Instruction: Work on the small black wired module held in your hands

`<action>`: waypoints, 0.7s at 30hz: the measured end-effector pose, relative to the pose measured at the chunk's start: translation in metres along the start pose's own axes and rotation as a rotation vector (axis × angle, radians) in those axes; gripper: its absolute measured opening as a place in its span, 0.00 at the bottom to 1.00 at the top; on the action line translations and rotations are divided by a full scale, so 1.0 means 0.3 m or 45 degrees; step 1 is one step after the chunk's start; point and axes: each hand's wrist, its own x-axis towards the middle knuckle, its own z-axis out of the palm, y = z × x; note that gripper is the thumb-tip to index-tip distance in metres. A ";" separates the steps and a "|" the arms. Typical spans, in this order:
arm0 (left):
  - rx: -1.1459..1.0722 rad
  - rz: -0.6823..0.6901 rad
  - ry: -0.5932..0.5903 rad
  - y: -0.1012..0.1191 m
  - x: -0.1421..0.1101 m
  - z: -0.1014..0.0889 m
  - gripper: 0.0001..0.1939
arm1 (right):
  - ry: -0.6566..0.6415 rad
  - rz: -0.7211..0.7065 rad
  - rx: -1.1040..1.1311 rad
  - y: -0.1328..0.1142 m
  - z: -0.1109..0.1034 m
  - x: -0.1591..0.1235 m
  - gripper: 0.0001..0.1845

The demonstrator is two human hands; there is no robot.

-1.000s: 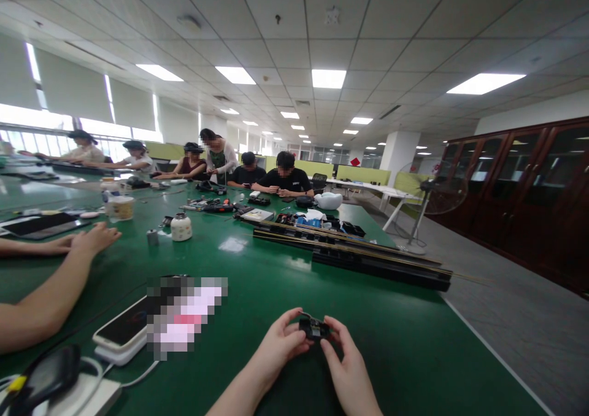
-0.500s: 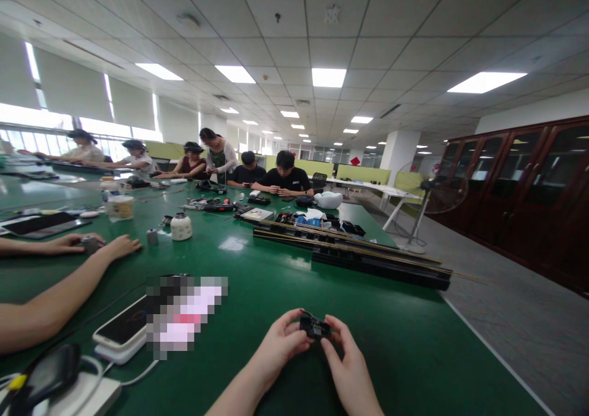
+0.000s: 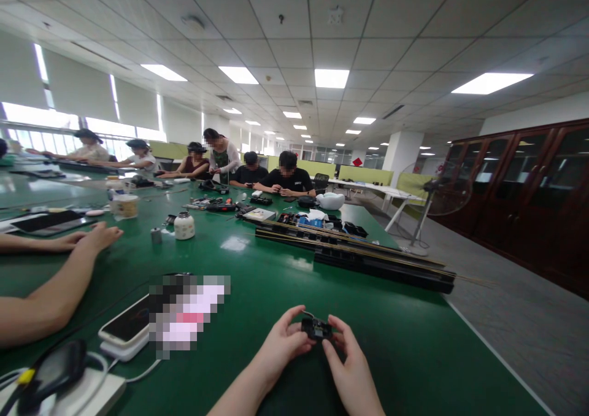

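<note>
A small black plastic housing (image 3: 316, 329) with fine parts inside is held up over the green table (image 3: 239, 354), near its front edge. Its exact kind is too small to make out. My left hand (image 3: 286, 341) grips its left end between thumb and fingers, with a short dark strip or wire by the index fingertip. On the other end, the thumb and fingers of my right hand (image 3: 343, 350) are closed. The undersides of the housing and some fingertips are hidden.
Left of my hands lie a phone (image 3: 126, 321) on a white block, cables and a power strip (image 3: 101, 397). A co-worker's arms (image 3: 59, 293) rest at far left. Long black rails (image 3: 359, 253) with thin rods lie ahead. A white jar (image 3: 184, 226) stands beside a grey cylinder (image 3: 156, 235).
My view has turned slightly left. Both hands keep hold of the black housing, almost unmoved. At left, the co-worker's hands have drawn together, hiding the grey cylinder they held.
</note>
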 end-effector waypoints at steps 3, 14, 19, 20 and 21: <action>0.007 -0.018 0.018 0.003 0.001 0.001 0.34 | 0.026 -0.009 0.015 -0.002 0.001 0.000 0.22; 0.011 -0.021 0.044 -0.002 0.010 -0.005 0.32 | -0.043 0.019 0.001 -0.001 0.001 0.000 0.22; -0.001 -0.026 0.049 0.003 0.006 -0.004 0.30 | -0.039 0.019 0.013 -0.006 0.000 -0.003 0.23; -0.001 -0.028 0.049 0.003 0.005 -0.005 0.30 | -0.044 0.019 0.011 -0.008 0.000 -0.003 0.23; 0.000 -0.030 0.047 0.003 0.005 -0.005 0.30 | -0.048 0.020 0.007 -0.009 0.000 -0.004 0.23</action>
